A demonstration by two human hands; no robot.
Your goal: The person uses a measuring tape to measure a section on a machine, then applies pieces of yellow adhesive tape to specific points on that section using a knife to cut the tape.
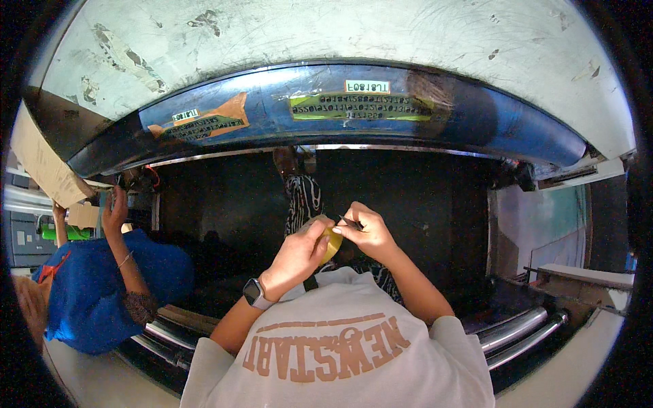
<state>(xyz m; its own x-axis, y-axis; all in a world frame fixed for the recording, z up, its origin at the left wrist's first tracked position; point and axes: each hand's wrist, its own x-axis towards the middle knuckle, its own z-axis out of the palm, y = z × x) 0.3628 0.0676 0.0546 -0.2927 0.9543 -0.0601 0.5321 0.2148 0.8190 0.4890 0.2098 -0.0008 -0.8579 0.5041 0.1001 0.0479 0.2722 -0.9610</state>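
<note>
My left hand (299,250), with a watch (253,292) on its wrist, is closed round a yellow roll of tape (332,246) in front of my chest. My right hand (371,234) meets it from the other side, with thumb and fingers pinched at the roll's upper edge. A small dark, pointed thing (351,223) sticks out between the right fingers; its kind is not clear. The palms hide part of the roll.
A long blue roll-shaped edge (272,102) with taped labels runs before me, below a worn pale surface (306,30). At left, a person in blue (115,292) handles a brown cardboard sheet (47,156). Metal rollers (517,330) lie at lower right.
</note>
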